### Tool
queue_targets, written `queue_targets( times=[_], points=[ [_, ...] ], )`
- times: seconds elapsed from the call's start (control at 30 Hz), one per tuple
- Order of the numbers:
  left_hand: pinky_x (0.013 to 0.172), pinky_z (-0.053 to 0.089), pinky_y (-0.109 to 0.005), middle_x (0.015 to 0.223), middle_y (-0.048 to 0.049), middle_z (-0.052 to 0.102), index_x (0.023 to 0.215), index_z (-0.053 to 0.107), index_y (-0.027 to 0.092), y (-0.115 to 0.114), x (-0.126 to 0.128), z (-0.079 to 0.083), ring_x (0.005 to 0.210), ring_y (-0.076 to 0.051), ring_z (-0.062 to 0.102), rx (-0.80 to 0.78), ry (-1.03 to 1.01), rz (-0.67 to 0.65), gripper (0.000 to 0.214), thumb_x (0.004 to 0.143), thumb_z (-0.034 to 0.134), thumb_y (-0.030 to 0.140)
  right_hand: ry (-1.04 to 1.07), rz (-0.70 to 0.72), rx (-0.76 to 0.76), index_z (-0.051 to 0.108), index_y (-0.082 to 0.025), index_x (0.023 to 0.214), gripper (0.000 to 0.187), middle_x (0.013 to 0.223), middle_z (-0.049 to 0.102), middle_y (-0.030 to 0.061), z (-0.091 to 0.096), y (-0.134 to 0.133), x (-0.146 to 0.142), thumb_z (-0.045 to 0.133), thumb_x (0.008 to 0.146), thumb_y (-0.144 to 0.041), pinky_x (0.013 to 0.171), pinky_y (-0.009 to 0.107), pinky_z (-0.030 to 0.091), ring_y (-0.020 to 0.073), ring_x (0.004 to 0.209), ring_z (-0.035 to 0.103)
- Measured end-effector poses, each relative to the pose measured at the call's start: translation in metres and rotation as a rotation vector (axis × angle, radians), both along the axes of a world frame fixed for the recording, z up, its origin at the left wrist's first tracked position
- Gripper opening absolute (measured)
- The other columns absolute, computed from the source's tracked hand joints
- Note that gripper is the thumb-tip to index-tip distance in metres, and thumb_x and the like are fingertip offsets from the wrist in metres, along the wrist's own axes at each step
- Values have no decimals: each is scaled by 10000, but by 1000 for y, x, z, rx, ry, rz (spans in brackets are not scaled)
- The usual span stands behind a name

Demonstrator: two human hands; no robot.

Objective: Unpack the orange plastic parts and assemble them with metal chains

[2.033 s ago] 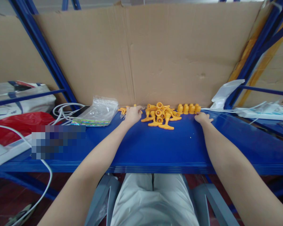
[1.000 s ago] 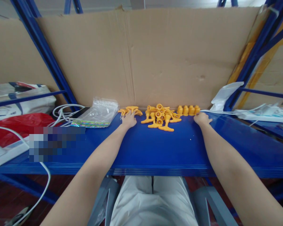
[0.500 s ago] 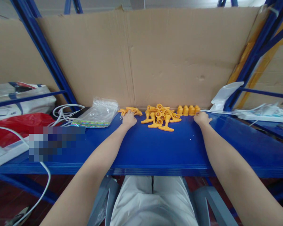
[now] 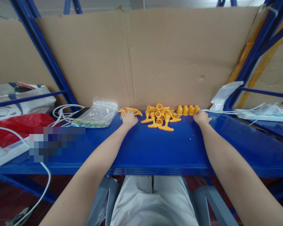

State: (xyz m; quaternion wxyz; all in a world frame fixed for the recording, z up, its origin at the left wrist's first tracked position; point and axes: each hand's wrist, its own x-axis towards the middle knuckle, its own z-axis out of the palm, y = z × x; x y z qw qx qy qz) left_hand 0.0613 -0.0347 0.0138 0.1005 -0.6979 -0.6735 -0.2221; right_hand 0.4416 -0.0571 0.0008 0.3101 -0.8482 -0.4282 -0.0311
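A pile of orange T-shaped plastic pieces (image 4: 160, 117) lies at the back of the blue shelf (image 4: 155, 147). To its right stands a row of several orange caps (image 4: 188, 110). A few flat orange pieces (image 4: 130, 110) lie to the left of the pile. My left hand (image 4: 129, 119) rests on the shelf just in front of those flat pieces, fingers curled under; what they hold is hidden. My right hand (image 4: 202, 117) rests beside the rightmost cap, fingers curled, thumb out to the right.
A cardboard sheet (image 4: 155, 56) walls off the back. Left of my hands lie a clear plastic bag (image 4: 99, 111), white cables (image 4: 63, 113) and a red bag (image 4: 16, 125). A white pouch (image 4: 224, 92) and more cables (image 4: 261, 111) lie to the right. Blue rack posts (image 4: 49, 59) slant on both sides.
My left hand has drawn back from the edge of the pile and shifted left, so the flat orange pieces now show. In the last second both hands barely move.
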Motion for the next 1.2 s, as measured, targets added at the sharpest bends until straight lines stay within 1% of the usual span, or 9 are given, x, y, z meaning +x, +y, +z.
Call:
queue_targets(
  times=[0.1,0.23,0.33,0.47,0.57,0.7,0.9,1.0,1.2],
  points=[
    [1068,398,-612,1369,-204,596,1173,673,161,-6,3,3,1298,-391,533,106,4,-39,364,857,492,166,-14,-5,-10,720,-179,1184,390,1272,669,170,5,-3,-5,503,861,-165,1021,572,407,329,1209,591],
    [1116,328,-616,1334,-151,647,1241,646,208,-14,11,7,1294,-337,546,153,27,-244,368,932,445,214,-112,51,55,719,-134,1135,375,1238,659,207,12,-5,-13,421,911,-176,993,547,433,331,1171,599],
    [1128,320,-585,1258,-111,709,1282,642,231,-17,19,6,1251,-298,595,23,45,-405,389,991,387,260,-216,143,149,701,-106,1108,369,1224,645,240,19,-3,-24,391,919,-171,952,500,463,344,1179,584],
    [1113,354,-547,1349,-94,681,1292,661,248,-18,25,4,1311,-306,566,-180,61,-519,401,1020,381,345,-317,324,247,659,-106,1152,362,1217,646,241,29,1,-49,395,914,-174,950,490,467,345,1171,583],
    [1073,401,-514,1344,-90,683,1253,678,260,-16,25,3,1296,-324,573,-261,19,-536,390,1000,444,445,-372,501,274,636,-119,1219,391,1253,641,227,31,3,-71,376,949,-229,965,488,478,341,1194,582],
    [947,484,-426,1137,-92,744,1028,705,206,-11,23,1,1099,-303,659,-255,-54,-544,346,881,622,508,-429,711,243,596,-115,1323,442,1332,624,212,28,3,-90,362,982,-269,1018,490,477,329,1264,564],
    [738,511,-303,745,-5,666,706,560,201,2,20,-4,771,-183,647,-234,-238,-460,154,778,678,268,-509,885,182,612,-159,1315,409,1332,646,175,19,7,-96,387,994,-277,1002,498,488,312,1239,588],
    [729,515,-286,728,0,643,681,492,216,4,19,-3,764,-172,656,-218,-288,-377,195,752,664,159,-542,905,192,629,-155,1293,392,1320,650,177,18,8,-96,412,983,-257,981,491,499,310,1217,597],
    [778,561,-318,813,-18,671,801,528,212,0,23,-4,862,-219,697,-257,-332,-294,219,730,735,196,-589,940,203,642,-160,1282,385,1303,660,172,20,7,-97,420,978,-240,929,488,522,312,1169,615]
  ],
)
